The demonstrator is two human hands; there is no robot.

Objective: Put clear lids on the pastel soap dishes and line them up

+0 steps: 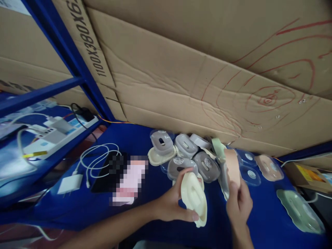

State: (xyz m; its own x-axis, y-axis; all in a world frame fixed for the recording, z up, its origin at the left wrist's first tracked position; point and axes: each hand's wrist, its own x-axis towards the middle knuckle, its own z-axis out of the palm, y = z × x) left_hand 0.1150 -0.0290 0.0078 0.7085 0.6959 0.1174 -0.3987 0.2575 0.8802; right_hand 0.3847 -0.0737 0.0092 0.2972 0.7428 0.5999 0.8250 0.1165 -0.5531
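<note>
My left hand [169, 207] grips a cream plastic soap dish [192, 195] with a raised, slotted middle, thumb near its lower end and fingers behind it. In my right hand [239, 204], thumb and fingers pinch the lower end of a peach soap dish [232, 166], seen nearly edge-on. Behind both hands lies a pile of grey soap dishes [207, 166], some with clear covers. A pale green dish [218, 148] leans beside the peach one. Clear covers with round labels [250, 175] lie right of the pile.
On the right lie a covered peach dish [269, 167] and a covered green dish [299, 209]. To the left are a white charger [70, 183] with its cable, a black flat device [102, 178] and a power strip [54, 136]. A cardboard wall [166, 83] stands behind.
</note>
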